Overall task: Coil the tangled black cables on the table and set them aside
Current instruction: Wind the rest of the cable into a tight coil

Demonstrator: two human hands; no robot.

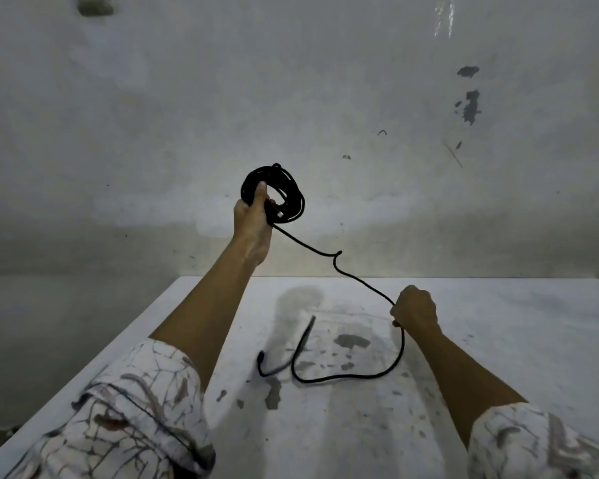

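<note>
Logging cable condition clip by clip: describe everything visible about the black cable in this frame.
The thin black cable is matte and round, partly wound. Its coiled part, several loose loops, is gripped in the raised left hand, with a small metal-tipped plug showing inside the loops. From there a kinked strand slants down to the right hand, which holds it in a fist. Below, the remaining length curves over the stained white table and ends in a dark plug end.

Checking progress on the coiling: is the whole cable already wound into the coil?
No, a loose length of cable trails from the coil in the left hand through the right hand onto the table.
</note>
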